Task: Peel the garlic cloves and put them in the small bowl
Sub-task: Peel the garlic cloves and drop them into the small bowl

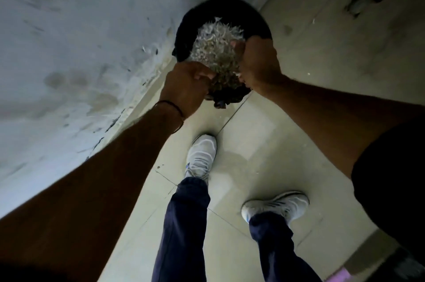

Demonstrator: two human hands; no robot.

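Floor: pale tiles (264, 143), wall (80, 40) at left, white shoes (202, 157) planted.
Left hand (186, 88): fingers curled round the edge of a dark holder (227, 97).
Right hand (257, 63): fingers curled on its opposite edge.
Garlic peels (216, 47): papery heap in the holder, between the hands.
Bin (220, 8): black, round, just beyond the heap.

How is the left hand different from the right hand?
The left hand has a dark band at its wrist; the right hand has none. The left hand sits lower in view than the right hand. Both grip the black bag of peels.
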